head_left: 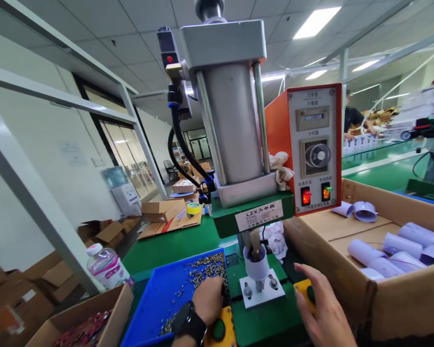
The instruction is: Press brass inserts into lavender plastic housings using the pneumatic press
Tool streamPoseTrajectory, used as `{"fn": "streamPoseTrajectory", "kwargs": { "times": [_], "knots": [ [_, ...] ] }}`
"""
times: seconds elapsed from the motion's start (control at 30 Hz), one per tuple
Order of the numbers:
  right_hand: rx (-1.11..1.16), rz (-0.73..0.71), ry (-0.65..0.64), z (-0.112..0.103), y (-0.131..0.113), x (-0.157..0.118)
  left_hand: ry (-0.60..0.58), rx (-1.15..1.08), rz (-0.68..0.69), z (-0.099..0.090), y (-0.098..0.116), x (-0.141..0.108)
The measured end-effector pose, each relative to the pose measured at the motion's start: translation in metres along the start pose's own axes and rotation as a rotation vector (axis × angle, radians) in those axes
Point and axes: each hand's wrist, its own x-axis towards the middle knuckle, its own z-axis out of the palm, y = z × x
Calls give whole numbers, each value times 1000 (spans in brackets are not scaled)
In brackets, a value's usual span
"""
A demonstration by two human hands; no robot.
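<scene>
My left hand [209, 298], with a black watch on its wrist, is over the right side of a blue tray [141, 308] of small metal parts [206, 267]. Its fingers are hidden, so what they hold, if anything, cannot be seen. Just below it lies a yellow box with a green button [220, 330]. Beside a second yellow button box [305, 291], my right hand [323, 311] has its fingers apart and holds nothing. Between the hands, a white cylinder [256, 265] stands upright on the press fixture [263, 289], under the ram of a press [235, 120].
An orange control box [313, 149] adjoins the press. At right, a cardboard box [401, 303] contains several white cylinders [403, 246]. A carton of red parts [87, 332] and a pink-labelled bottle [108, 270] are at left. Another person [354, 120] works in the background.
</scene>
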Motion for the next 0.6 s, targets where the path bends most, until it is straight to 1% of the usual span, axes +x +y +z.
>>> {"fn": "streamPoseTrajectory", "kwargs": {
  "times": [0.07, 0.13, 0.23, 0.27, 0.3, 0.33, 0.4, 0.47, 0.5, 0.6],
  "knots": [
    [161, 83, -27, 4, -18, 15, 37, 6, 16, 2, 0, 0],
    [335, 123, -87, 9, -32, 30, 66, 14, 21, 5, 0, 0],
    [595, 106, -276, 20, -48, 50, 98, 25, 9, 8, 0, -1],
    [674, 108, -323, 24, -52, 55, 106, 26, 6, 9, 0, -1],
    [737, 127, -332, 28, -56, 58, 113, 25, 4, 10, 0, -1],
    [778, 156, -299, 33, -61, 59, 119, 23, 4, 10, 0, -2],
    [792, 209, -136, 40, -68, 53, 128, 17, 13, 9, 0, -3],
    [741, 201, 3, 42, -76, 39, 129, 9, 21, 8, 0, -4],
    [713, 176, 38, 41, -79, 30, 126, 5, 23, 8, 1, -5],
    [662, 107, 75, 29, -87, 6, 107, -3, 26, 6, 2, -6]
  ]
}}
